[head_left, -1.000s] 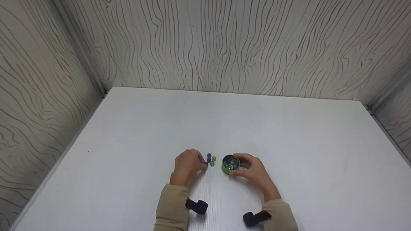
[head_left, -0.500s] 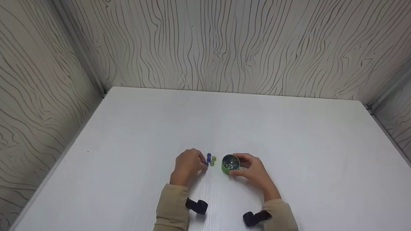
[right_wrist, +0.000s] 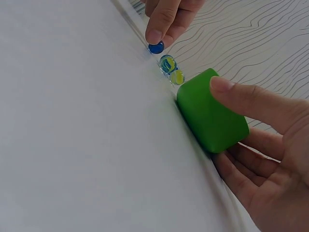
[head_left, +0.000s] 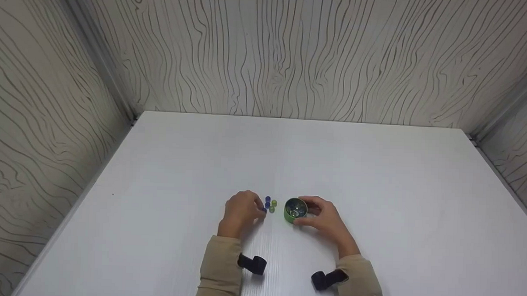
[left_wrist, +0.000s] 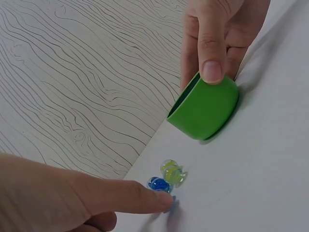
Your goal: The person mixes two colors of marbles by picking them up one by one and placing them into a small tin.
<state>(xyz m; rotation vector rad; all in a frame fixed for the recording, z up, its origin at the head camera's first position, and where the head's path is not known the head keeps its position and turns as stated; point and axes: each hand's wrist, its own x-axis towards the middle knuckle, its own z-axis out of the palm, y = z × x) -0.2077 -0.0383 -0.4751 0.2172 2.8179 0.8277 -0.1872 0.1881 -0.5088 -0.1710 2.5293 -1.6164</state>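
Observation:
My left hand pinches a blue marble between thumb and fingertips at the left edge of a small cluster of marbles. Beside it on the table lie two more blue marbles and two yellow-green marbles. To the right of the cluster stands a small green cup, upright, with several glass marbles inside. My right hand grips this cup from its right side, thumb on the near wall and fingers round the far side. In the left wrist view, the left thumb covers most of the pinched marble.
Everything rests on a white table. Behind it rises a panel with a wood-grain pattern, and similar panels flank the left and right. Black wrist cameras stick out inward from both sleeves, above the tabletop.
The blue marble at the left fingertips shows slightly more than a second ago. Both hands, the cup and the loose marbles otherwise keep their places.

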